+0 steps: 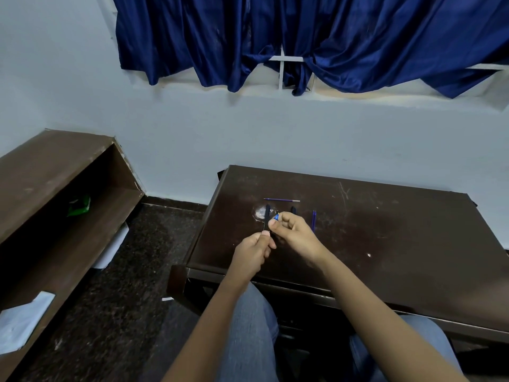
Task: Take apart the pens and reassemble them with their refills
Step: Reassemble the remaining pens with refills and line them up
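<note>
Now | left hand (254, 250) pinches pen barrel (267, 219) upright, pointing away | right hand (292, 232) closed, seemingly on blue tip (276, 216)

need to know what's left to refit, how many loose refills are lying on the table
3. One refill lies crosswise at the far side of the table; two refills lie side by side just beyond the right hand. The hands may hide more.

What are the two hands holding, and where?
Left hand grips the black pen barrel at its lower end; right hand pinches a small blue tip piece.
</note>
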`<state>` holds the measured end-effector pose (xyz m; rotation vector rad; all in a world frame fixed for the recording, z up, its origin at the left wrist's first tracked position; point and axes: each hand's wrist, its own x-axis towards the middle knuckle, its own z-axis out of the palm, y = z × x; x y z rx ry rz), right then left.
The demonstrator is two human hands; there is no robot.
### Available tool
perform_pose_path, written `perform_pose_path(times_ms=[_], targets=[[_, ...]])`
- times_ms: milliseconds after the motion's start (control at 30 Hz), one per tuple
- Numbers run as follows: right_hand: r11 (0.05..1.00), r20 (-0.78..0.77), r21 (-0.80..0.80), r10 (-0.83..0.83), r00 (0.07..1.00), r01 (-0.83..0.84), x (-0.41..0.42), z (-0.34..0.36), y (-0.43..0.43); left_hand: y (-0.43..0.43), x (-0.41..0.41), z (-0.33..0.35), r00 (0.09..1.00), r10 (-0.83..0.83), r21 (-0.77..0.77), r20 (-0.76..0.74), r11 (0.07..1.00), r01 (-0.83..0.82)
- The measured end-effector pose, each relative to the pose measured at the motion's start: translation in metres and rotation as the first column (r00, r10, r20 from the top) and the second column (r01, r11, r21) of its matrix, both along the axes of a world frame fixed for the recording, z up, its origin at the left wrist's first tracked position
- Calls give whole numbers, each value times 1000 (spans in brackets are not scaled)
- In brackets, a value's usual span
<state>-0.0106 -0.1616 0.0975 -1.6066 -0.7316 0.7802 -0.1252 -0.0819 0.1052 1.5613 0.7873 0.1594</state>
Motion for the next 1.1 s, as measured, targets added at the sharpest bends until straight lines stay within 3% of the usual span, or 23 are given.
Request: perform_pose_path(times_ms=[133,300,433,633,767,933,1100], targets=[[978,-371,172,-50,927,121,-11,-1,0,-3,1,-3,1000,22,4,13,1000,-22],[962,-441,193,-90,893,192,-16,0,5,-2,1,-4,999,38,27,33,999,-39],[955,-583,181,-87,808,234,-14,4,5,-1,0,-4,999,38,28,36,999,-39],[962,-569,165,-88,818,218,-20,2,9,-2,1,-6,999,44,2,27,999,-45],[957,-642,141,-105,759,252,-16,0,8,1,1,-9,999,32,6,-6,999,-32],[973,-571,91,-122,812,211,-15,-11,10,2,3,-11,999,41,-25,-10,999,-41],[976,-649,59,-121,751,208,-9,-14,13,5,5,-17,998,39,-34,-55,999,-41]])
